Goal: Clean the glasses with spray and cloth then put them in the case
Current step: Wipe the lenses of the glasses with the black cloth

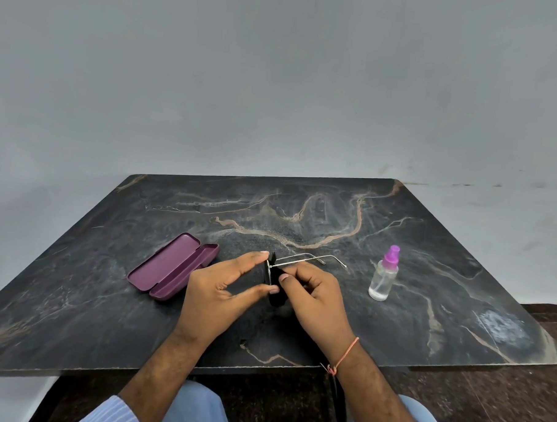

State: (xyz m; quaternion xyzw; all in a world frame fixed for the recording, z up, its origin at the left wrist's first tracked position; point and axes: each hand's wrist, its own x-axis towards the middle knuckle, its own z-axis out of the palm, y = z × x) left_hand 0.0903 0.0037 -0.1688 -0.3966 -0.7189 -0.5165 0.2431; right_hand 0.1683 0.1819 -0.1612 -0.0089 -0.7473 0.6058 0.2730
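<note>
One pair of glasses [300,260], thin silver metal wire, held above the middle of the table [302,212], front edge-on to the camera and both slender temples unfolded, pointing right toward the bottle. One black cloth [274,293], soft and dark, folded around the front of the frame and hanging below it (its outline merges with the dark tabletop, so its full extent cannot be told). Left hand [219,291]: forefinger and thumb spread in a wide C, their tips pinching the frame front at top and bottom. Right hand [315,295]: fingers curled, thumb and fingers pinching the cloth against the lens; one thin orange thread bracelet [346,354] circles that wrist. One case [172,267], purple, oblong with rounded corners, lying open on the table to the left of the hands, both shallow halves facing up. One spray bottle [383,276], clear plastic cylinder with a purple nozzle top, standing upright to the right, well apart from the hands. The table is one dark slab, marble-patterned with pale tan veins, rounded at the far corners, set before a plain grey wall [276,83].
</note>
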